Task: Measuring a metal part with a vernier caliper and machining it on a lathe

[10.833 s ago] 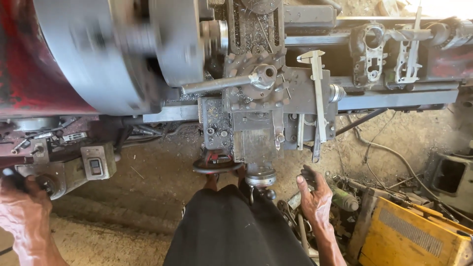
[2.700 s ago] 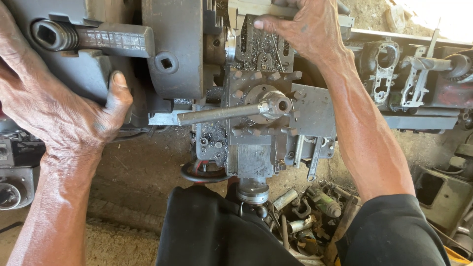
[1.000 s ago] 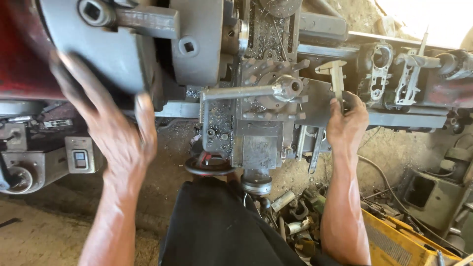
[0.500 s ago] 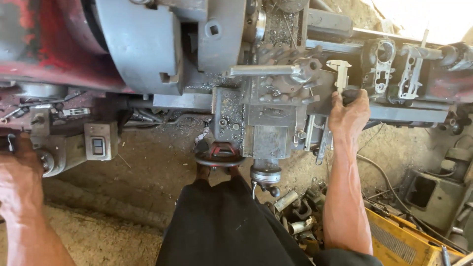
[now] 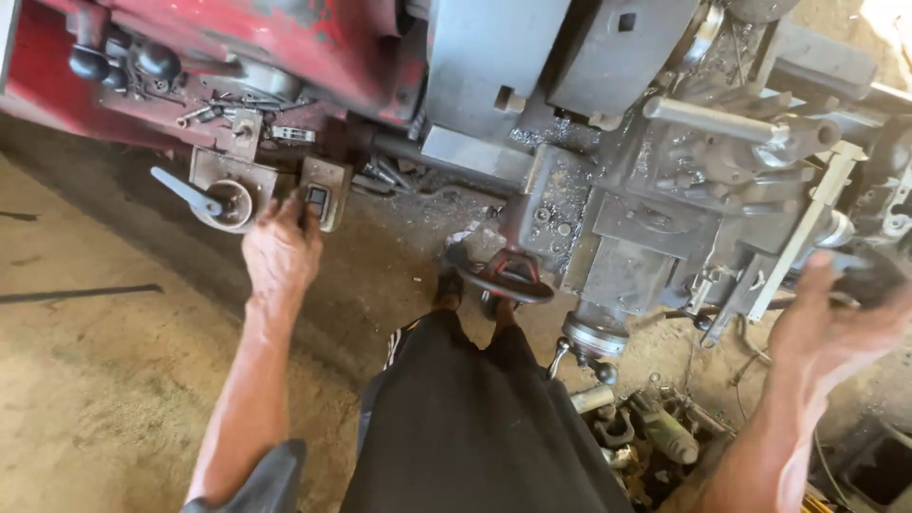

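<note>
I stand at a grey and red lathe [image 5: 494, 57]. My left hand [image 5: 278, 253] reaches to the grey switch box [image 5: 323, 193] on the machine's front, fingertips touching its button area, next to a blue-grey lever [image 5: 185, 190]. My right hand [image 5: 836, 309] is blurred and wrapped around a dark handle [image 5: 860, 275] at the carriage's right side, beside a pale caliper [image 5: 803, 237] leaning on the carriage [image 5: 655, 218]. A long steel bar handle [image 5: 708, 119] lies across the tool post above.
A dark handwheel [image 5: 508, 278] sticks out just above my dark trousers [image 5: 475, 418]. Loose metal parts and shackles [image 5: 636, 432] lie on the dirt floor at lower right. Black knobs [image 5: 123, 62] sit on the red headstock at upper left.
The view has swung left and down. My left hand rose from the lower left to the switch box. My right hand slid right from the caliper to the dark handle.
</note>
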